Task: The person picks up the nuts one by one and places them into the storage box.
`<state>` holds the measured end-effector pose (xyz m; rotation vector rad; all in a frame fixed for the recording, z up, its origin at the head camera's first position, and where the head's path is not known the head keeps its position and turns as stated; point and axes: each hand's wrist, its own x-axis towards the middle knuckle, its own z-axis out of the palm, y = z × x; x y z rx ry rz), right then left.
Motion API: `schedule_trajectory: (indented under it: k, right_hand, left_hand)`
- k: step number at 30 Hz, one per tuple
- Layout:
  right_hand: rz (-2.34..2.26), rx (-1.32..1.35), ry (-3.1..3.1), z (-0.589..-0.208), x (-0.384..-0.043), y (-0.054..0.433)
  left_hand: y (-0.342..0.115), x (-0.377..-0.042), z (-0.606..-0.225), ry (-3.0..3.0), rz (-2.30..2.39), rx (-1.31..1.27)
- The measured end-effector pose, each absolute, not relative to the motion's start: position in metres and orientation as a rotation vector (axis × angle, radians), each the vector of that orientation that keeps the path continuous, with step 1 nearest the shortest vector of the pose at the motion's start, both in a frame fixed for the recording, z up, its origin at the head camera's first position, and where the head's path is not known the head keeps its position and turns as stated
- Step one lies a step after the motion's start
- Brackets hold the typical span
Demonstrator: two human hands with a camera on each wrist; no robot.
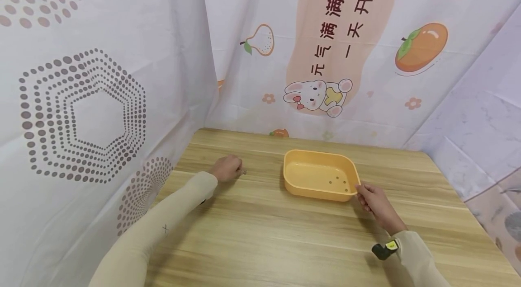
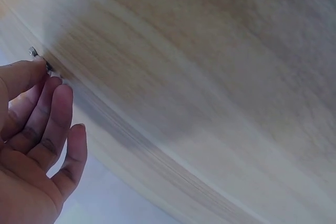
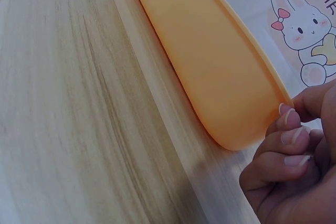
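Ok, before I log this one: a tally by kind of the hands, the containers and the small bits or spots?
Hands: 2, left hand and right hand
Tray: 1, yellow-orange
Dark spots in it: 4, pieces or holes unclear
Metal piece, pinched: 1, more may be hidden
Total: 8 visible

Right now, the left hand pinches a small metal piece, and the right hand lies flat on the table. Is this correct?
No: the right hand is not flat on the table; it grips the rim of the yellow tray, as the right wrist view shows. The left hand pinches a small metal piece.
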<state>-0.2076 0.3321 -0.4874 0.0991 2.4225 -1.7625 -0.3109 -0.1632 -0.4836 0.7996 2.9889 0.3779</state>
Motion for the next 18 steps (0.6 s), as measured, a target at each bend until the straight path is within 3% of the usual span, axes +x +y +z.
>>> schedule_trajectory:
  k: [18]
  right_hand:
    - [-1.758,0.115,2.406,-0.4873,-0.2087,0.3313]
  left_hand:
    - [-0.1610,-0.3024,-0.4836,3.027,0.159,0.775]
